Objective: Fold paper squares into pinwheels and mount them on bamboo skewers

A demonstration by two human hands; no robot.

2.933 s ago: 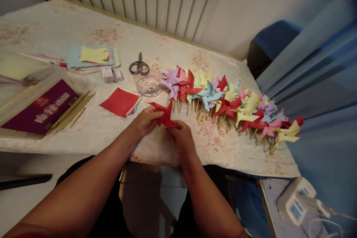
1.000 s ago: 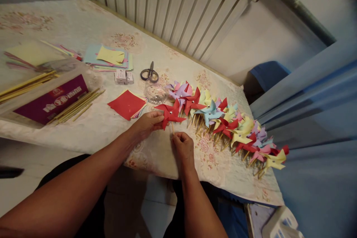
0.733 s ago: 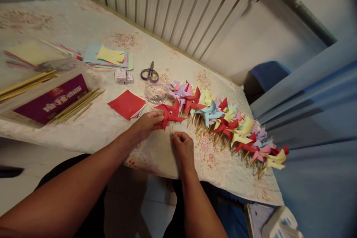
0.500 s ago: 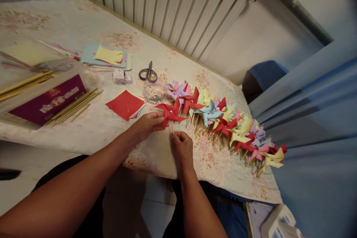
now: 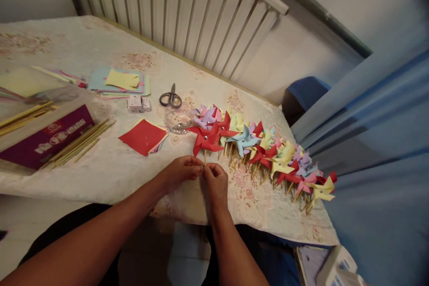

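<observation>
Upright between my hands is a red paper pinwheel [image 5: 205, 138] on a thin wooden stick. My right hand [image 5: 216, 182] pinches the stick low down, below the blades. Close against it, my left hand [image 5: 186, 168] has its fingertips closed on the same stick. A long row of finished pinwheels [image 5: 244, 141] in red, yellow, blue, pink and purple lies just beyond and to the right. Left of the held pinwheel is a stack of square paper sheets [image 5: 143, 136], red on top. A clear bag of small shiny pins [image 5: 181, 128] lies behind it.
Scissors [image 5: 171, 97], small white boxes [image 5: 138, 103] and stacked coloured paper [image 5: 117, 82] lie further back. At left stands a plastic container with a purple label [image 5: 50, 136], with wooden sticks [image 5: 78, 145] beside it. A radiator [image 5: 187, 13] borders the back; a blue curtain [image 5: 375, 152] hangs at right.
My left hand has moved from the pinwheel's red blade down to the stick, beside my right hand. The whole view has shifted slightly.
</observation>
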